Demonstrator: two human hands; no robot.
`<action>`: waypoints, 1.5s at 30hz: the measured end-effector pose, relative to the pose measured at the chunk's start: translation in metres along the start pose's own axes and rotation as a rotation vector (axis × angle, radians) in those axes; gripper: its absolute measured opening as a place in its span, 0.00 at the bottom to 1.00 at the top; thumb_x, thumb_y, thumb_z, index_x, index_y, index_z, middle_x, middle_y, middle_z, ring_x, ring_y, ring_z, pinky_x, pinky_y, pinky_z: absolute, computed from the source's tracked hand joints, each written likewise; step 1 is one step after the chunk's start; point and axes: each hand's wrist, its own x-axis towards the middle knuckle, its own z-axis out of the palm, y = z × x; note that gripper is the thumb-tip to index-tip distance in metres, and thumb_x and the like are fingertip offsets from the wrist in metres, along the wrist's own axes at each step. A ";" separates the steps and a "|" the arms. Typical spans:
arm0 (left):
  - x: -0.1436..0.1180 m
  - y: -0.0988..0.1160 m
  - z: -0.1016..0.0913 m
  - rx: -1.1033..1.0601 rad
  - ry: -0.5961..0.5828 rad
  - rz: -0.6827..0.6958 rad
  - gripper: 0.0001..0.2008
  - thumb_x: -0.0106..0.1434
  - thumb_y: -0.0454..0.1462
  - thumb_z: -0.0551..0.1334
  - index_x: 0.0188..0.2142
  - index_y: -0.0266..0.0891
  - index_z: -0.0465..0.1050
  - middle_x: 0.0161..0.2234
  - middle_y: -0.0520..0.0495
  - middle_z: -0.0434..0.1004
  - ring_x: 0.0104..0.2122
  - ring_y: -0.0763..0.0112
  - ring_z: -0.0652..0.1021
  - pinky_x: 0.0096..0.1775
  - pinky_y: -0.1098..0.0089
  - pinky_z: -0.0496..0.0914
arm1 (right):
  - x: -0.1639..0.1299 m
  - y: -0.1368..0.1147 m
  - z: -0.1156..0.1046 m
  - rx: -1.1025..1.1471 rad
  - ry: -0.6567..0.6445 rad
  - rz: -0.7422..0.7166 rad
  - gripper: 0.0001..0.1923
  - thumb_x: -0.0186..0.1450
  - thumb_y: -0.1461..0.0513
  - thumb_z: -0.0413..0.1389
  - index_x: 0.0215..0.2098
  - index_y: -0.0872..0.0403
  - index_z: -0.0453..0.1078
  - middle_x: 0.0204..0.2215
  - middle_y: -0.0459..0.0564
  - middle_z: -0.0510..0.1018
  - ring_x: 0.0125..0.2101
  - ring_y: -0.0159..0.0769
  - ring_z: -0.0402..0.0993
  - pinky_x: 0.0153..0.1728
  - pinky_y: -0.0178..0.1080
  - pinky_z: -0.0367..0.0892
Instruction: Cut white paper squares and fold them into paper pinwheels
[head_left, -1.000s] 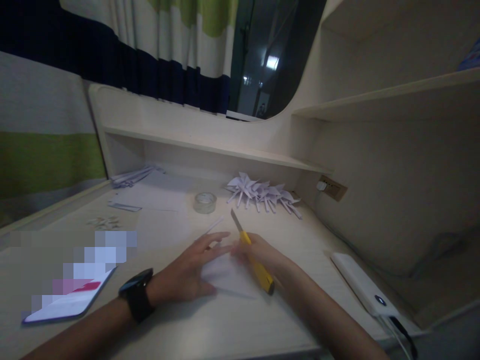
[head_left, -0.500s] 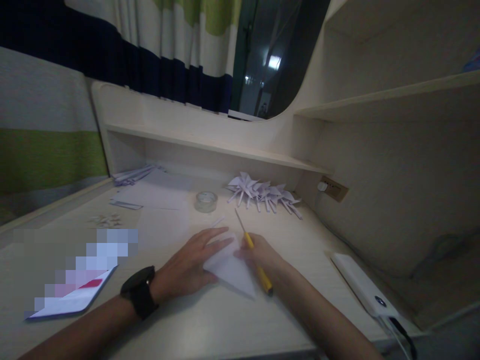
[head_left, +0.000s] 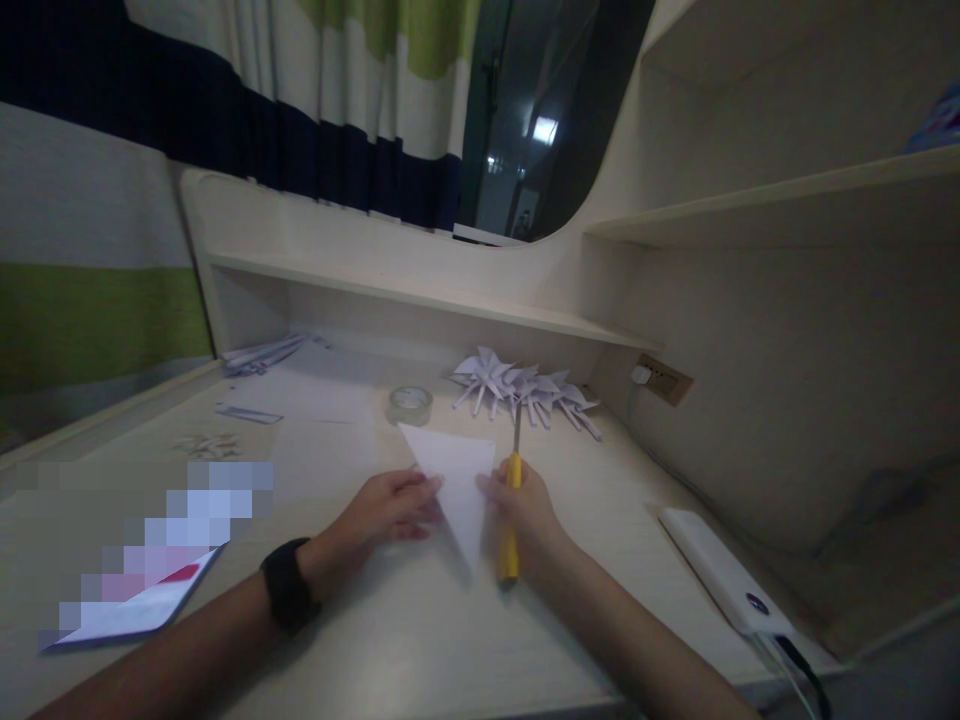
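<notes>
The paper (head_left: 457, 485) is white and folded into a triangle. Its wide edge is on top and its sharp tip points down toward the person. It is lifted up off the table (head_left: 420, 640), in the middle, between both hands.

The left hand (head_left: 390, 510) pinches the paper's left edge with curled fingers. It has a black watch (head_left: 289, 598) on its wrist. The right hand (head_left: 525, 515) touches the paper's right edge and is closed around a yellow knife (head_left: 511, 510). The thin blade sticks up, away from the person.

Just behind the paper sit a roll of tape (head_left: 410, 404) and a pile of folded paper shapes (head_left: 525, 392). A white power bank (head_left: 720, 580) lies well off to the right, near the table's edge. A phone (head_left: 139, 608) lies far left. The table in front of the hands, toward the person, is bare.
</notes>
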 end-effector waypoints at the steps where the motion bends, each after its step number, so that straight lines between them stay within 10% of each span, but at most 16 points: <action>1: -0.001 0.001 0.002 -0.065 -0.037 -0.003 0.23 0.56 0.52 0.61 0.38 0.34 0.71 0.37 0.40 0.78 0.36 0.61 0.78 0.36 0.63 0.73 | -0.002 0.000 0.002 0.003 -0.012 0.009 0.21 0.47 0.59 0.66 0.29 0.51 0.57 0.16 0.35 0.63 0.14 0.24 0.59 0.14 0.29 0.54; 10: 0.005 -0.004 -0.022 0.090 -0.016 -0.012 0.21 0.53 0.52 0.63 0.23 0.35 0.70 0.20 0.48 0.73 0.20 0.72 0.72 0.22 0.74 0.64 | 0.001 -0.017 -0.015 -0.201 -0.020 -0.012 0.22 0.47 0.53 0.66 0.28 0.52 0.57 0.19 0.38 0.69 0.12 0.24 0.60 0.11 0.28 0.50; 16: 0.017 -0.008 -0.038 0.513 -0.214 0.110 0.20 0.57 0.49 0.60 0.17 0.37 0.67 0.15 0.53 0.65 0.15 0.75 0.66 0.20 0.74 0.57 | -0.003 -0.047 -0.049 -0.580 -0.363 -0.070 0.21 0.64 0.45 0.48 0.38 0.53 0.65 0.26 0.44 0.72 0.17 0.25 0.59 0.14 0.28 0.51; 24: -0.001 -0.003 -0.019 1.029 0.085 0.511 0.16 0.63 0.40 0.54 0.48 0.40 0.70 0.42 0.43 0.74 0.42 0.60 0.73 0.43 0.63 0.65 | -0.020 -0.063 -0.075 -1.192 -0.381 -0.457 0.14 0.66 0.52 0.50 0.40 0.52 0.71 0.31 0.49 0.77 0.30 0.37 0.70 0.30 0.35 0.59; 29: -0.033 -0.013 0.009 1.105 -0.188 0.710 0.13 0.68 0.39 0.50 0.45 0.44 0.71 0.41 0.46 0.73 0.41 0.63 0.71 0.43 0.64 0.64 | -0.038 -0.065 -0.074 -1.429 -0.468 -0.545 0.16 0.66 0.58 0.50 0.52 0.47 0.67 0.38 0.51 0.77 0.35 0.38 0.73 0.35 0.36 0.61; 45: -0.035 -0.030 0.012 1.098 -0.148 0.799 0.14 0.70 0.41 0.50 0.48 0.47 0.71 0.47 0.48 0.73 0.44 0.64 0.67 0.45 0.63 0.61 | -0.062 -0.056 -0.061 -1.884 -0.497 -0.658 0.18 0.63 0.68 0.49 0.48 0.45 0.68 0.26 0.46 0.73 0.22 0.31 0.66 0.22 0.35 0.46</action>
